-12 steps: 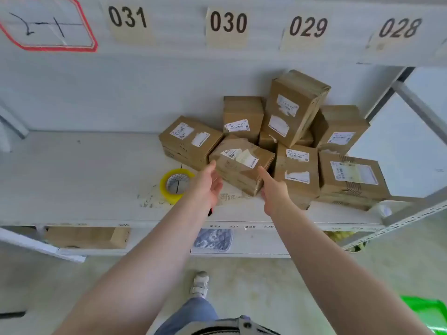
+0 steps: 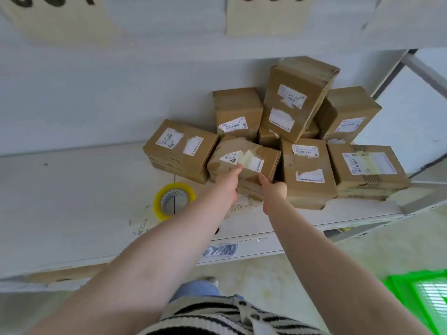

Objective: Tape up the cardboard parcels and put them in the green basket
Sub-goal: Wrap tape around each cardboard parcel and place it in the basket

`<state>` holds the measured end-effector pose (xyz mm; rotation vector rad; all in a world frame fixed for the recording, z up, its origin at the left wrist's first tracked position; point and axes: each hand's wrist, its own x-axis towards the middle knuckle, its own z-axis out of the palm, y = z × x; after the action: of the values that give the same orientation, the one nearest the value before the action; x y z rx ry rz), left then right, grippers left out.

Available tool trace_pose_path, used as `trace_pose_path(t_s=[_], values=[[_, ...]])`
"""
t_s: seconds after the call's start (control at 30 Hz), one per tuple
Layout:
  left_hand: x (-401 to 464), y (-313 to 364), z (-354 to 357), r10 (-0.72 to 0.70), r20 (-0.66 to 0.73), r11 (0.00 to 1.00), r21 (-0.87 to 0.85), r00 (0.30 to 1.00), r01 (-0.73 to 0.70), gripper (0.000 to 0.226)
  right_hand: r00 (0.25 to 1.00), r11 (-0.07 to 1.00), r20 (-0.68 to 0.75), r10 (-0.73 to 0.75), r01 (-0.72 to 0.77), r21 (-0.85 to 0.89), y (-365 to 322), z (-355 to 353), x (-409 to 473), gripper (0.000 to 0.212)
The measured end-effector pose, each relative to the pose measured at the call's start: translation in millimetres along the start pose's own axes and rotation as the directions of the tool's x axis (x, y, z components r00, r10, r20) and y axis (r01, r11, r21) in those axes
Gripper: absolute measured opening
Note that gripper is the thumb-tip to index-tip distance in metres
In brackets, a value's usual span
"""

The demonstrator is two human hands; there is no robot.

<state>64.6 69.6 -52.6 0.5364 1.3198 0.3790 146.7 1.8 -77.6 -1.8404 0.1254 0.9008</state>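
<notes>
We see the green basket [image 2: 418, 296] cut off at the corner, shelf numbers [image 2: 266, 10] cropped, parcel labels [image 2: 233, 125] unreadable

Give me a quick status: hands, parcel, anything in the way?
Both hands, left and right, on front parcel, grip unclear. Tape lies left. Basket on floor, right. Nothing blocking.

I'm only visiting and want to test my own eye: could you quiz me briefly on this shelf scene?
1. True or false: the yellow tape roll lies flat on the shelf, left of the left hand.
2. Which parcel do both hands touch? A. the crumpled front parcel B. the tilted top one C. the far-right one
3. Where is the green basket?

Key: 1 true. 2 A; the right hand meets its near edge. 3 On the floor, lower right.
</notes>
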Motion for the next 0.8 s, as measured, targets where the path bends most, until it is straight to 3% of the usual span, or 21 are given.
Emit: trace_pose_path(t_s=[0.07, 0.17, 0.27, 0.33, 0.43, 0.63, 0.73, 0.8], values=[[12, -1, 2, -0.024, 0.001, 0.999, 0.04, 1.0, 0.023, 0.074, 0.999, 0.991, -0.026, -0.048, 0.044, -0.13, 4, 1, 0, 0.048], [20, -5, 4, -0.044, -0.062, 0.984, 0.171, 0.997, 0.054, 0.078, 0.995, 0.99, -0.04, -0.092, 0.088, -0.107, 16, -1, -3, 0.037], [18, -12, 3, 0.028, -0.218, 0.952, 0.303, 0.976, 0.041, 0.09, 0.99, 0.989, -0.048, -0.134, 0.13, -0.072, 23, 4, -20, 0.027], [15, -17, 2, 0.053, -0.256, 0.968, 0.252, 0.965, 0.014, 0.089, 0.988, 0.989, -0.058, -0.143, 0.14, -0.056, 28, 4, -34, 0.032], [4, -23, 3, 0.079, -0.122, 0.99, 0.128, 0.989, -0.063, 0.08, 0.985, 0.986, -0.052, -0.164, 0.162, -0.05, 30, -6, -54, 0.042], [-45, -35, -25, 0.136, -0.104, 0.981, -0.128, 0.985, -0.149, 0.065, 0.98, 0.968, 0.023, -0.196, 0.19, 0.166, 16, -47, -75, 0.065], [-70, -42, -56, 0.228, -0.154, 0.952, -0.171, 0.961, -0.254, 0.078, 0.972, 0.99, 0.192, -0.135, 0.125, 0.062, 3, -48, -78, 0.095], [-84, -42, -81, 0.315, -0.189, 0.931, -0.13, 0.93, -0.341, 0.08, 0.932, 0.992, 0.35, -0.094, 0.119, -0.05, 2, -38, -84, 0.102]])
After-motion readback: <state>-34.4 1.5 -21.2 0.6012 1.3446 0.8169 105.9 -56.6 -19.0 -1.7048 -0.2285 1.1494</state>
